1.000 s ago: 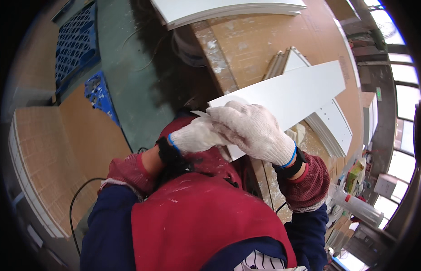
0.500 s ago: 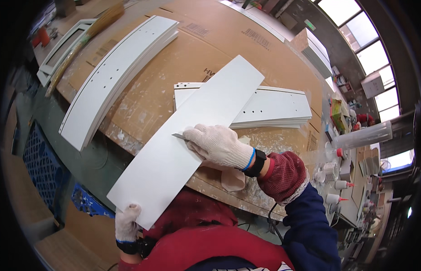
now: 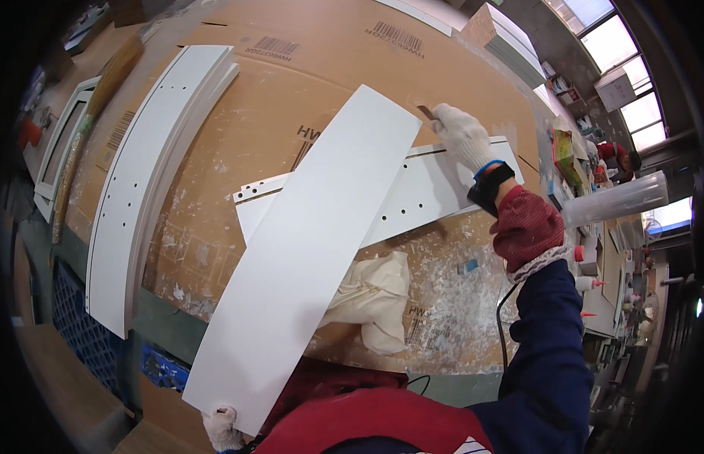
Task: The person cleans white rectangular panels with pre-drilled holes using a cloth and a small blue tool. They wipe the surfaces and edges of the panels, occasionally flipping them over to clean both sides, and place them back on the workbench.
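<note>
Brown cardboard (image 3: 246, 113) lies beneath a long, plain white panel (image 3: 314, 227).

Left hand (image 3: 223, 429) curls low — right hand (image 3: 463, 137), farther forward, is clenched.

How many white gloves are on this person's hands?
2: one on the left hand, gripping the lower end of a white board; one on the right hand, holding a thin blade.

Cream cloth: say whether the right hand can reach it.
Probably yes: the cream cloth lies uncovered on its right, though the white panel overlaps its left and the right hand holds a thin tool.
</note>
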A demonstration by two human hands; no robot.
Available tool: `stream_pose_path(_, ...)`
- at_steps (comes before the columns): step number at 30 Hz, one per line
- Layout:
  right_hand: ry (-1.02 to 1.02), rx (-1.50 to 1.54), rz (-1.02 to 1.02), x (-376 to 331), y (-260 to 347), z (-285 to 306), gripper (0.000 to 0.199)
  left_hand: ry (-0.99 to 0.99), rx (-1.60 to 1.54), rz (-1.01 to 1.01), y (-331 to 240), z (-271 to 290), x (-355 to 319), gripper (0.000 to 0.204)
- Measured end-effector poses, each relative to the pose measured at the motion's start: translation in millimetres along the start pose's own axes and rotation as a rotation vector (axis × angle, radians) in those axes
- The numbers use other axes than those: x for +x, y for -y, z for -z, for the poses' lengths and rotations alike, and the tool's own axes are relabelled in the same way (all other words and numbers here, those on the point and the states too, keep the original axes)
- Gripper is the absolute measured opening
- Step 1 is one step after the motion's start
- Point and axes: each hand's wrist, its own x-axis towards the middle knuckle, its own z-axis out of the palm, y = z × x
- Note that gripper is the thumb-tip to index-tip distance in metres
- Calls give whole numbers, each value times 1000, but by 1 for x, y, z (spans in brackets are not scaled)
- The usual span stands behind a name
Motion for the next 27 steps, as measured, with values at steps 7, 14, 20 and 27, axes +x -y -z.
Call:
stream_pose_path(7,256,319,85,-23,48,16,21,-87,34,104,-31,-26,-3,43)
stream_pose_path(14,92,65,-48,9,-23,7,20,-106,-16,193,-64,-45,-9,50)
stream_pose_path(20,289,350,68,-5,21,13,20,-171,-33,188,-69,-48,-9,38)
stream_pose_path(27,119,361,-1,20,11,18,18,-201,34,167,-70,-33,-7,29)
